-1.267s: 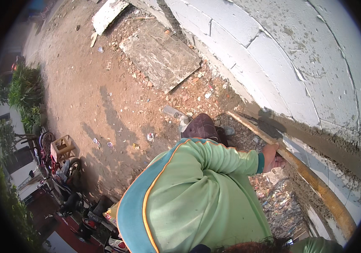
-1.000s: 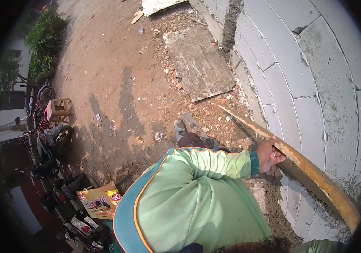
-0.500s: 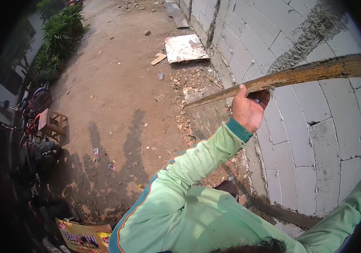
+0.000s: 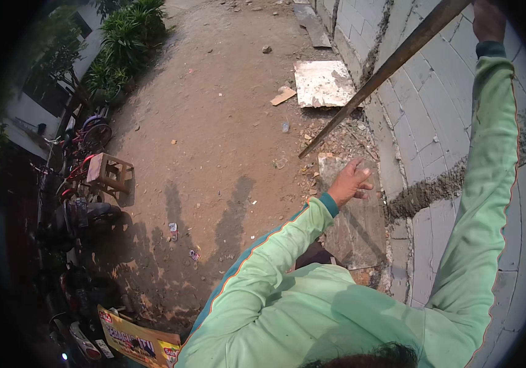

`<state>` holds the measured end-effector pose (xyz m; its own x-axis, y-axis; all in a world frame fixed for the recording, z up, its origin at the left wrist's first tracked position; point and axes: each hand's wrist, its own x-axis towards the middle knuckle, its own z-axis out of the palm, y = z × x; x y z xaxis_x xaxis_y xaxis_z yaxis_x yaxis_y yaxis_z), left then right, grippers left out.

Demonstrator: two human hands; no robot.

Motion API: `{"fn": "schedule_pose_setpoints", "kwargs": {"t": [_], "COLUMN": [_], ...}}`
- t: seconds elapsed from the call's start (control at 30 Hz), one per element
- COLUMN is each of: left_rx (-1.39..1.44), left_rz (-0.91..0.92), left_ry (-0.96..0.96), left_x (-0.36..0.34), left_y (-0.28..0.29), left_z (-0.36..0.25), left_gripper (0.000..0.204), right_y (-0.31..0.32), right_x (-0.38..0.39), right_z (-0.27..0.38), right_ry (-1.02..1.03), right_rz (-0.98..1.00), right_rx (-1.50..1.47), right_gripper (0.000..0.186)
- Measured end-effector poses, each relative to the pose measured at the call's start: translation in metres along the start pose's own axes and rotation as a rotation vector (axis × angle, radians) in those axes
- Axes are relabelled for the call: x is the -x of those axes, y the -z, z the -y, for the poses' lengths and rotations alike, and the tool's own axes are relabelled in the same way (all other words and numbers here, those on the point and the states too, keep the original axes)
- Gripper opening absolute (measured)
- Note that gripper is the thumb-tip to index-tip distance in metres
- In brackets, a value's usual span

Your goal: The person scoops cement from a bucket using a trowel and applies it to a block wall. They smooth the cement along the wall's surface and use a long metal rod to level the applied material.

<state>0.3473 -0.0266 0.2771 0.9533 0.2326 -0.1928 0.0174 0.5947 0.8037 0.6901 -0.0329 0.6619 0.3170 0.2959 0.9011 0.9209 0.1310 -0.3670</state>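
Observation:
A long, narrow wooden plank (image 4: 392, 66) slants across the upper right, in front of the block wall. Its lower, thinner end points down toward the ground. My right hand (image 4: 489, 23), raised high at the top right, is closed at the plank's upper part; the picture's edge cuts off some of the fingers. Below the plank's lower end, my left hand (image 4: 350, 183) is apart from the wood, fingers spread and nothing in them. Beneath it on the ground lies a flat grey board (image 4: 355, 230).
A grey block wall (image 4: 425, 132) with rough mortar runs along the right. By its foot lies a white, stained panel (image 4: 324, 84) amid rubble. Bare dirt ground (image 4: 214, 129) stretches left to a wooden stool (image 4: 111, 175), bicycles (image 4: 96, 136), motorbikes (image 4: 85, 214) and plants (image 4: 131, 37).
My left hand has let go of the plank and moved down. My right hand has come into view at the top right. The plank has swung to a steeper slant, and the view has shifted.

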Motion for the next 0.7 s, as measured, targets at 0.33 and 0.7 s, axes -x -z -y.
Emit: {"fn": "schedule_pose_setpoints", "kwargs": {"t": [0.33, 0.7], "left_rx": [-0.146, -0.127], "left_rz": [-1.334, -1.076], "left_ry": [0.926, 0.937], "left_x": [0.215, 0.100], "left_y": [0.359, 0.478], "left_z": [0.122, 0.040], "left_gripper": [0.075, 0.061], "right_y": [-0.165, -0.101], "right_x": [0.023, 0.064], "right_z": [-0.244, -0.318], "right_ry": [-0.507, -0.806], "right_rz": [-0.297, -0.585], "right_rx": [0.184, 0.905], "right_gripper": [0.089, 0.093]}}
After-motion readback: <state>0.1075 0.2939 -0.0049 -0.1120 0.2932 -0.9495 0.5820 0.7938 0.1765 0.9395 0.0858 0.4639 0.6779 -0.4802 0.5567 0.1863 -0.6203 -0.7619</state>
